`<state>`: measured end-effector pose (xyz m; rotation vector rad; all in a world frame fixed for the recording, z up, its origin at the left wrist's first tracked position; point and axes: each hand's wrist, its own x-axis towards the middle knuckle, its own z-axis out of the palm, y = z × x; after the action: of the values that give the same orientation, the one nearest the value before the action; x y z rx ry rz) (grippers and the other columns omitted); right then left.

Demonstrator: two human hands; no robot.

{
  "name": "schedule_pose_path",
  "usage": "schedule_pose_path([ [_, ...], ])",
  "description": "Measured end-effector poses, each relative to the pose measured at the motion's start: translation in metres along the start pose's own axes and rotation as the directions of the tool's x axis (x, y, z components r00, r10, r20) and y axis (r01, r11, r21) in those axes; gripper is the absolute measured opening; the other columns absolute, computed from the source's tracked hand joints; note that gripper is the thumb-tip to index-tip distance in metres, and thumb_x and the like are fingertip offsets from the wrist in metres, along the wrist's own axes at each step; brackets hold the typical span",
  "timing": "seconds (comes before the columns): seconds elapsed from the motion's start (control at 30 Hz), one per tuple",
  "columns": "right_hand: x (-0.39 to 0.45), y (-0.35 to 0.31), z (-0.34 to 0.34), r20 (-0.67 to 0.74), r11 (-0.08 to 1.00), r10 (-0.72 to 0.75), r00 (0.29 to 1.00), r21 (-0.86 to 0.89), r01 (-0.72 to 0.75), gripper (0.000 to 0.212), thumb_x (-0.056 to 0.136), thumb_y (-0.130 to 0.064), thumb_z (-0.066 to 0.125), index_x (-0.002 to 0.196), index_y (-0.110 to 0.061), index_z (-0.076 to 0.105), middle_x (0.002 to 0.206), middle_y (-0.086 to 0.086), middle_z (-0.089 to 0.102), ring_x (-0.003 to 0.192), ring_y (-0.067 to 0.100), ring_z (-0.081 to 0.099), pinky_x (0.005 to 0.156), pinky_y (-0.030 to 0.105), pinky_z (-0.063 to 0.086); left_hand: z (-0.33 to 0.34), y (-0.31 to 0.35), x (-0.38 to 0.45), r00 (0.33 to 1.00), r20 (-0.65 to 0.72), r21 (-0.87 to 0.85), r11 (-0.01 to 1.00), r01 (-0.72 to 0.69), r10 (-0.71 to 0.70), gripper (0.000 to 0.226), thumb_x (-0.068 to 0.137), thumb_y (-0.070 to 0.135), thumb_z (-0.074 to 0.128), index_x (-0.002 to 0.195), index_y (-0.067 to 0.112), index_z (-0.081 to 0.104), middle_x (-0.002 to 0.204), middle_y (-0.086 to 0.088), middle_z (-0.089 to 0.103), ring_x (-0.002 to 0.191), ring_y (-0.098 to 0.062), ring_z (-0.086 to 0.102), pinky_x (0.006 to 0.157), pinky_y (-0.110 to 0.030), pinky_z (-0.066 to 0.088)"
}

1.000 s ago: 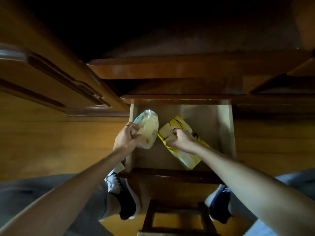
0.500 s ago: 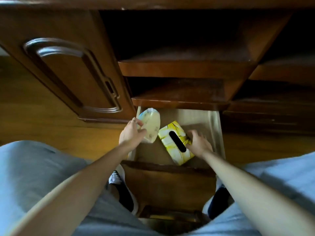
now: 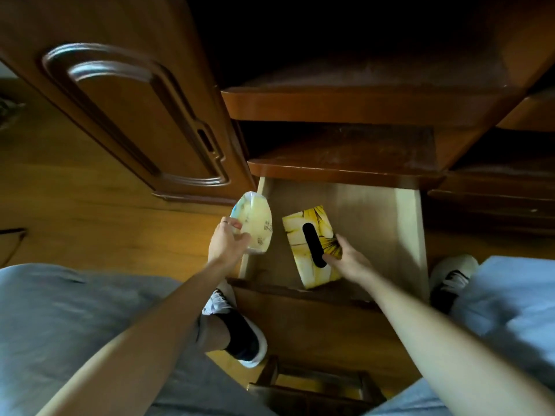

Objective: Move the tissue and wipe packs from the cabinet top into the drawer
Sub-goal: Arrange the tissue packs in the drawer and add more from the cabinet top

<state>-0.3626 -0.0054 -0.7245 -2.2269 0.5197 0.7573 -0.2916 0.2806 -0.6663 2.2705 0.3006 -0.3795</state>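
Observation:
The pale wooden drawer (image 3: 410, 235) stands pulled open below the dark shelves. A yellow tissue pack (image 3: 300, 232) with a black slot lies in its front left part, slot up. My right hand (image 3: 348, 259) grips the pack's near right edge, thumb by the slot. My left hand (image 3: 226, 243) holds a pale yellow wipe pack (image 3: 258, 219) upright over the drawer's left wall, fingers wrapped round its lower end.
An open cabinet door (image 3: 126, 115) swings out to the left over the wooden floor. Two dark shelves (image 3: 345, 172) overhang the drawer's back. My feet in sneakers flank the drawer front (image 3: 315, 319); a low wooden stool (image 3: 315, 385) sits beneath.
The tissue pack turned slot-up, then straightened and settled toward the drawer's front. My right hand slid to its near right edge. The wipe pack stays over the left wall.

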Motion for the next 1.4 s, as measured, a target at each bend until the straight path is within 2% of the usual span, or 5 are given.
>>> schedule_pose_path([
  [0.53, 0.001, -0.076, 0.068, 0.224, 0.936, 0.031, 0.974, 0.335, -0.107, 0.104, 0.095, -0.030, 0.072, 0.161, -0.011, -0.006, 0.168, 0.014, 0.013, 0.152, 0.034, 0.021, 0.121, 0.043, 0.026, -0.005, -0.021, 0.018, 0.990, 0.059, -0.195, 0.972, 0.134, -0.125, 0.040, 0.087, 0.017, 0.075, 0.119, 0.016, 0.052, 0.121, -0.006, 0.059, 0.095, -0.018, 0.065, 0.072, -0.034, 0.063],
  [0.73, 0.002, -0.068, 0.044, -0.067, 0.886, 0.100, 0.993, 0.460, -0.058, 0.076, 0.096, -0.056, 0.060, 0.156, -0.019, 0.031, 0.154, 0.010, 0.046, 0.140, 0.034, 0.044, 0.110, 0.042, 0.039, 0.000, 0.003, 0.009, 0.988, 0.146, -0.279, 0.960, 0.001, 0.042, 0.040, 0.073, 0.019, 0.077, 0.109, 0.018, 0.060, 0.122, -0.010, 0.063, 0.105, -0.030, 0.067, 0.079, -0.049, 0.062],
  [0.87, 0.001, -0.069, 0.013, -0.055, 0.697, 0.047, 0.997, 0.717, 0.007, 0.073, 0.085, -0.072, 0.060, 0.139, -0.024, 0.053, 0.127, -0.014, 0.056, 0.129, 0.018, 0.051, 0.092, 0.029, 0.038, 0.017, 0.020, 0.001, 0.929, 0.339, -0.346, 0.938, -0.026, 0.151, 0.028, 0.084, 0.014, 0.080, 0.108, 0.020, 0.067, 0.120, -0.003, 0.067, 0.102, -0.019, 0.070, 0.072, -0.028, 0.062],
  [1.07, -0.014, -0.037, -0.002, -0.007, 0.733, -0.056, 0.998, 0.679, 0.046, 0.023, 0.087, -0.038, 0.075, 0.100, -0.026, 0.061, 0.109, -0.010, 0.067, 0.101, 0.004, 0.063, 0.074, 0.019, 0.048, 0.046, 0.036, -0.009, 0.907, 0.378, -0.322, 0.945, -0.061, 0.187, 0.050, 0.092, 0.023, 0.075, 0.137, 0.034, 0.056, 0.119, -0.001, 0.067, 0.107, -0.014, 0.067, 0.080, -0.029, 0.062],
  [1.4, -0.019, -0.007, -0.028, 0.193, 0.648, -0.047, 0.980, 0.753, -0.118, 0.050, 0.093, -0.026, 0.070, 0.138, -0.011, 0.053, 0.134, 0.015, 0.060, 0.120, 0.029, 0.064, 0.098, 0.047, 0.056, 0.054, 0.050, 0.008, 0.860, 0.485, -0.130, 0.985, -0.109, 0.160, 0.036, 0.077, 0.026, 0.089, 0.106, 0.037, 0.069, 0.100, 0.015, 0.070, 0.089, 0.005, 0.070, 0.066, -0.018, 0.059],
])
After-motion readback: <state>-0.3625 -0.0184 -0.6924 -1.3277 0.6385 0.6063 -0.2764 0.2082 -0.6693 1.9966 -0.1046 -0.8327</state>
